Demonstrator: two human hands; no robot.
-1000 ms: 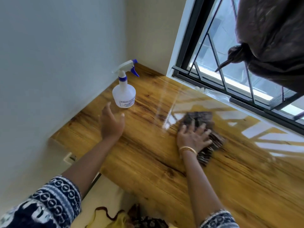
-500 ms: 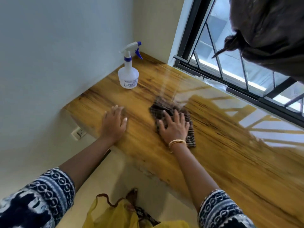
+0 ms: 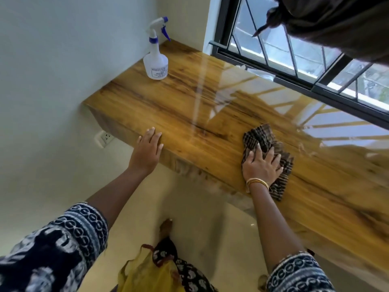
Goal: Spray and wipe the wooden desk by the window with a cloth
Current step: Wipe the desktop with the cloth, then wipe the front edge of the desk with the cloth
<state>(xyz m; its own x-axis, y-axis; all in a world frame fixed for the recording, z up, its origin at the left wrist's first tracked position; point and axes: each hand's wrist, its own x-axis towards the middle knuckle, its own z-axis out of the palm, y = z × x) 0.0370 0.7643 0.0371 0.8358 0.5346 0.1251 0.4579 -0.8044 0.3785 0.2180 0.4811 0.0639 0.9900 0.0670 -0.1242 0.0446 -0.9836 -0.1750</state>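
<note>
Head view: the dark checked cloth is now pressed flat under the right hand near the front edge of the wooden desk, to the right of the middle. Half a second ago it was being worked nearer the centre, and a second ago further back toward the window, so a stroke across and forward over the top is shown by the change. The right hand's fingers are spread and laid straight on the cloth, which is bunched ahead of them and trails past the wrist; it is pushed, not pinched.

The left hand has been drawn back from the desk's surface to its front left edge, where it is rested with straight, relaxed fingers and nothing is held. It appears to be used as a brace.

The spray bottle is left upright in the far left corner beside the wall, well apart from both hands, in the same place as before.

Wiping is judged to be well under way, with spraying apparently done for this patch. A wet sheen is seen near the window, while the right-hand stretch of the desk is probably yet to be covered.
</note>
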